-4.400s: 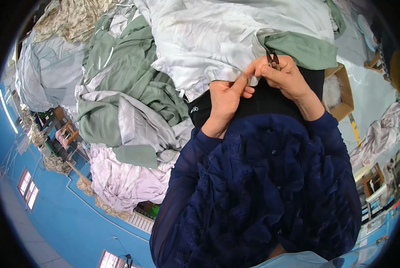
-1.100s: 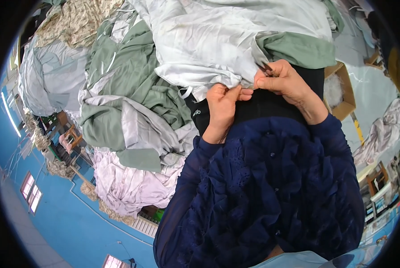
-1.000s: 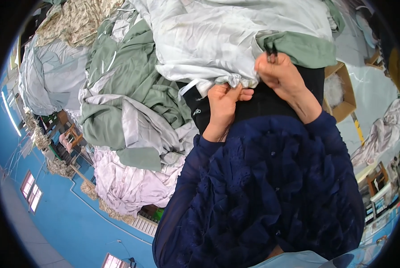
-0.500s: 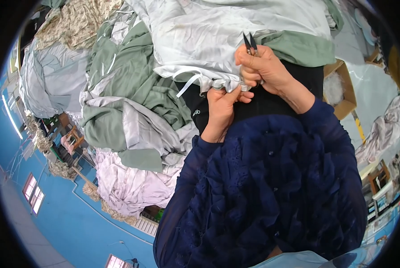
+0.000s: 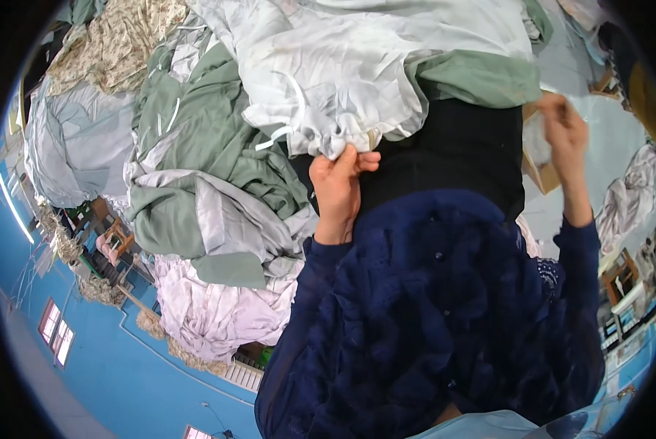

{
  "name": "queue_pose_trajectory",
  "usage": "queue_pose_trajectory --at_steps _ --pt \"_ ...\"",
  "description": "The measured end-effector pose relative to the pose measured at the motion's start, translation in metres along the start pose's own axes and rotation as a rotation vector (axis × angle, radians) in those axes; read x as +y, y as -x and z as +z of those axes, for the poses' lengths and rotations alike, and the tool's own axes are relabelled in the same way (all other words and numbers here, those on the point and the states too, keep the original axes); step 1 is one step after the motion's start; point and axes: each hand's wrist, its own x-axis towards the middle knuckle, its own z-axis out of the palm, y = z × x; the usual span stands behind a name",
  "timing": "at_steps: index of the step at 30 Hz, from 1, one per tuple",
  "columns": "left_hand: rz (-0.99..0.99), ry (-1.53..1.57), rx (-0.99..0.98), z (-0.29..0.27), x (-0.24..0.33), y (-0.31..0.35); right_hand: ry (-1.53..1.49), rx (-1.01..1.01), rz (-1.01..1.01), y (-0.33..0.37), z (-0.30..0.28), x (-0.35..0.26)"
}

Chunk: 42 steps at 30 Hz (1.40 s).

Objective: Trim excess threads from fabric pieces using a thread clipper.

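Pinching hem of pale mint garment [image 5: 357, 80] with left hand [image 5: 336, 186], fingers closed on it. Right hand [image 5: 565, 135] raised off the pile, blurred; finger state unclear.

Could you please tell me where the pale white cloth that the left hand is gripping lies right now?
In the head view, the pale white cloth drapes across the upper middle; the left hand pinches its lower edge, with the green fabric to its left.
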Motion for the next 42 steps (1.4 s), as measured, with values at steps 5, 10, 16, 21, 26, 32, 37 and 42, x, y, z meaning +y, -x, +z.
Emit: queue_pose_trajectory --at_steps 5,10,16,21,26,32,37,42 --pt "-0.013 0.059 -0.04 0.007 -0.006 -0.005 0.237 0.344 0.272 0.068 -0.147 0.136" --pt "-0.085 0.012 -0.021 -0.002 -0.005 -0.008 0.802 0.066 0.463 0.112 -0.193 0.247" --pt "-0.084 0.176 0.051 0.019 0.002 -0.007 1.415 -0.009 0.51 0.126 -0.207 0.272" --pt "-0.083 0.134 0.017 0.015 -0.001 -0.007 0.885 0.399 0.022 0.063 -0.114 0.145" --pt "-0.11 0.102 0.037 0.023 -0.003 -0.007 0.063 0.01 -0.094 0.026 0.062 -0.026" --pt "-0.145 0.141 -0.062 0.028 -0.009 -0.002 -0.09 -0.281 -0.243 -0.002 0.158 -0.063" --pt "-0.133 0.092 -0.006 0.032 -0.005 0.003 -0.053 -0.282 -0.337 -0.004 0.174 -0.052" --pt "-0.137 0.113 -0.024 0.031 -0.005 0.002 0.044 -0.192 -0.387 -0.006 0.172 -0.055"
